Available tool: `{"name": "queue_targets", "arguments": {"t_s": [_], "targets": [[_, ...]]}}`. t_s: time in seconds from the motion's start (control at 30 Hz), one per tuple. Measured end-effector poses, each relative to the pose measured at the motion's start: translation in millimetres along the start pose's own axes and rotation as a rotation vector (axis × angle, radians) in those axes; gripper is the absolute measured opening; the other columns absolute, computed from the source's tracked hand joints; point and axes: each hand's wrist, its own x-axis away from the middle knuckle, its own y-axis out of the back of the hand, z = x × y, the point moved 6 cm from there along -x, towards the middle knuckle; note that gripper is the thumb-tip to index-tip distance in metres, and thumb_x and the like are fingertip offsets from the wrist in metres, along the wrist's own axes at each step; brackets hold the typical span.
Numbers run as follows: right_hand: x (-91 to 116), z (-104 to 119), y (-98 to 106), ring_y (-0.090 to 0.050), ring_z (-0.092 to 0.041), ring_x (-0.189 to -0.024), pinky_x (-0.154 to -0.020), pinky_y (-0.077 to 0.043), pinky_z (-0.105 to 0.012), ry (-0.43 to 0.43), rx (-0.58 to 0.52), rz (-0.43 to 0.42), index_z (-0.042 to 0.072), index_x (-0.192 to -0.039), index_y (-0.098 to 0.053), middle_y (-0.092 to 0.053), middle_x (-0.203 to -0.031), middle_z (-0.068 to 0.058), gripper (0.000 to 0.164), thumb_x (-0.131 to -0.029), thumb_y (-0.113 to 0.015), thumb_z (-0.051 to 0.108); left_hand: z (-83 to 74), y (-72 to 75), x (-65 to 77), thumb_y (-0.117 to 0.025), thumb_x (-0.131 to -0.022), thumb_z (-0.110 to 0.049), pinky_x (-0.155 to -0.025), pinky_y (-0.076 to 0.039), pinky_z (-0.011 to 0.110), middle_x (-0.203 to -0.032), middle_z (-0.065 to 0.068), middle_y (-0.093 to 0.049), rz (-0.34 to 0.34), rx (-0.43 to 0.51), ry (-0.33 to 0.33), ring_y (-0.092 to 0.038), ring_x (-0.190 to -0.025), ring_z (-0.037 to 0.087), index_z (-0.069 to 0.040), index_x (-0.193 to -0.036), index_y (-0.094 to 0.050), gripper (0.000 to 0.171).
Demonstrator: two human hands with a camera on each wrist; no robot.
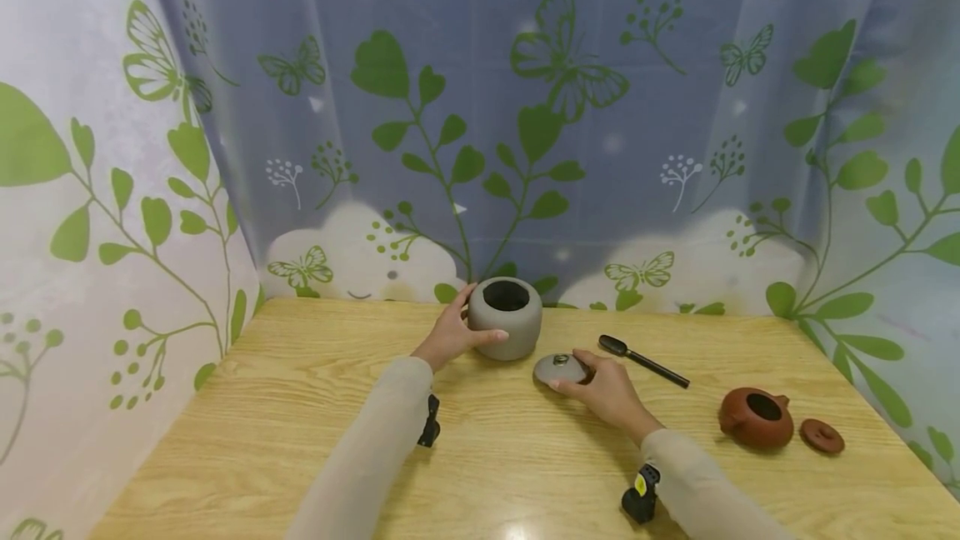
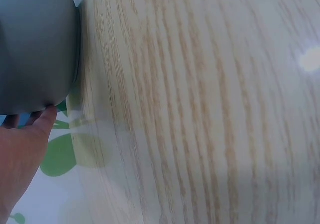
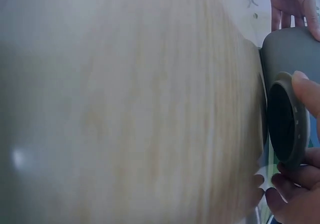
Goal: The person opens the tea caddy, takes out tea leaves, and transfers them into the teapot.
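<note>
A round grey jar (image 1: 505, 327) stands on the table with its dark mouth uncovered. My left hand (image 1: 455, 333) grips it from the left, thumb across the front and fingers around the side. In the left wrist view the jar (image 2: 37, 49) fills the upper left corner, fingers against its wall. Just right of the jar, my right hand (image 1: 606, 390) holds a grey lid (image 1: 558, 369) by its edge, knob facing up. The right wrist view shows the dark underside of the lid (image 3: 282, 119), tilted and raised off the table, between thumb and fingers.
Behind the right hand lies a black scoop (image 1: 643, 361) with a long handle. Farther right sit a reddish-brown clay teapot (image 1: 757, 419), uncovered, and its small lid (image 1: 822, 437) beside it. A patterned curtain (image 1: 487, 148) hangs along the back edge of the wooden table (image 1: 300, 407).
</note>
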Motion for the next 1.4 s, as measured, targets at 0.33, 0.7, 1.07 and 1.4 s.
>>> {"name": "queue_targets", "arguments": {"t_s": [0.33, 0.7, 1.07, 1.4], "targets": [[2.7, 2.7, -0.4, -0.059, -0.035, -0.111, -0.084, -0.053, -0.043, 0.027, 0.06, 0.025, -0.009, -0.135, -0.048, -0.056, -0.129, -0.026, 0.081, -0.079, -0.078, 0.04, -1.8, -0.2, 1.5, -0.084, -0.076, -0.022, -0.109, -0.034, 0.05, -0.157, 0.01, -0.022, 0.013, 0.013, -0.01, -0.026, -0.141, 0.038, -0.012, -0.154, -0.017, 0.104], [3.2, -0.9, -7.5, -0.059, -0.036, -0.112, -0.084, -0.053, -0.044, 0.043, 0.098, 0.053, -0.01, -0.133, -0.05, -0.055, -0.129, -0.027, 0.082, -0.076, -0.081, 0.04, -6.9, -0.6, 6.6, -0.083, -0.076, -0.025, -0.11, -0.032, 0.05, -0.158, 0.008, -0.019, 0.019, 0.004, 0.03, -0.024, -0.143, 0.036, -0.017, -0.155, -0.015, 0.105], [5.6, 0.5, -7.2, -0.06, -0.035, -0.109, -0.083, -0.053, -0.044, 0.057, 0.093, 0.046, -0.01, -0.131, -0.052, -0.058, -0.126, -0.026, 0.078, -0.076, -0.082, 0.037, -5.6, -0.4, 6.7, -0.083, -0.077, -0.025, -0.109, -0.034, 0.05, -0.158, 0.007, -0.019, 0.024, -0.009, 0.024, -0.024, -0.142, 0.035, -0.016, -0.155, -0.014, 0.105], [5.0, 0.5, -7.7, -0.058, -0.037, -0.112, -0.086, -0.051, -0.045, 0.056, 0.087, 0.051, -0.01, -0.132, -0.051, -0.055, -0.13, -0.028, 0.079, -0.076, -0.082, 0.036, -4.8, -0.6, 6.8, -0.084, -0.075, -0.026, -0.11, -0.033, 0.049, -0.158, 0.006, -0.02, 0.009, -0.022, 0.027, -0.025, -0.142, 0.034, -0.018, -0.155, -0.016, 0.105]]}}
